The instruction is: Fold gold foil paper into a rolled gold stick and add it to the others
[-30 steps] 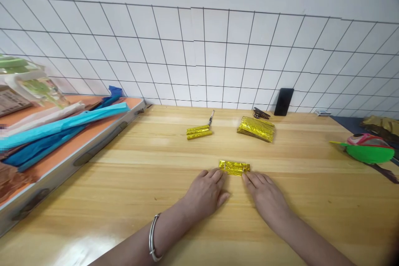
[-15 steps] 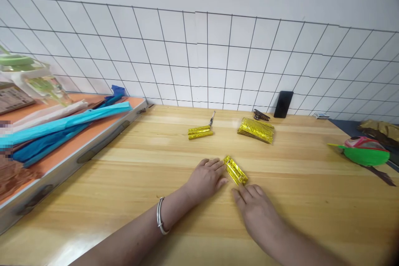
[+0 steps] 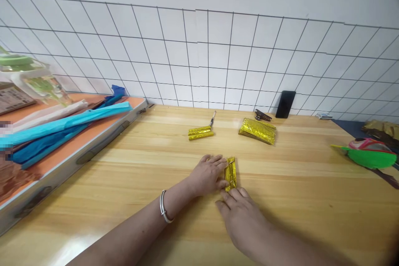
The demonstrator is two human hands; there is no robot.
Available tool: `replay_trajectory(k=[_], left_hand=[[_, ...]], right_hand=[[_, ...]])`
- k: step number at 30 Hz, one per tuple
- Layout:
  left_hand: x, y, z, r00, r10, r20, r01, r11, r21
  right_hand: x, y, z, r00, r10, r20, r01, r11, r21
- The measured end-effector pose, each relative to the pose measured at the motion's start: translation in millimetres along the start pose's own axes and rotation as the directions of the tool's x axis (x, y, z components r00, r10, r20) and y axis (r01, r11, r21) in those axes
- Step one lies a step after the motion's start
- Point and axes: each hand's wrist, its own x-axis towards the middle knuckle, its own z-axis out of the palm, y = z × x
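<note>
A folded piece of shiny gold foil paper [image 3: 231, 172] lies on the wooden table with its long side pointing away from me. My left hand [image 3: 208, 176], a silver bangle on its wrist, rests flat along the foil's left edge, fingers stretched out and thumb near its lower end. At the near end my right hand [image 3: 241, 216] lies low with its fingertips touching the foil. Neither hand is wrapped around it. Farther back are another folded gold foil piece [image 3: 200, 133] and a stack of gold foil sheets [image 3: 258, 131].
A pen [image 3: 213, 119] touches the back foil piece. Behind the stack are a dark clip [image 3: 262, 115] and a black phone [image 3: 285, 104] leaning on the tiled wall. An orange-topped box [image 3: 93, 145] with crepe paper rolls stands left; a green object [image 3: 370, 158] lies right.
The foil piece has turned from slanting to nearly straight away from me and shifted slightly left. My right hand has moved left with it; my left fingers now overlap its edge.
</note>
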Motion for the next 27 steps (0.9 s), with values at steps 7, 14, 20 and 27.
replay_trajectory(k=[7, 14, 20, 27], left_hand=[[-1.3, -6.3, 3.4, 0.996, 0.033, 0.080, -0.034, 0.999, 0.015], [-5.2, -8.8, 8.9, 0.991, 0.032, 0.131, -0.031, 0.999, -0.011], [1.9, -15.2, 9.1, 0.975, 0.046, 0.218, -0.033, 0.997, -0.066], [33.0, -34.5, -1.6, 0.940, 0.178, 0.291, -0.120, 0.971, -0.207]], right_hand=[[-8.9, 43.1, -15.6, 0.980, 0.070, -0.185, -0.006, 0.945, 0.327], [12.3, 112.7, 9.1, 0.911, 0.264, -0.318, -0.123, 0.907, 0.402], [42.1, 136.3, 30.1, 0.905, 0.243, -0.349, -0.108, 0.926, 0.363], [57.5, 142.5, 39.9, 0.892, 0.224, -0.392, -0.091, 0.940, 0.330]])
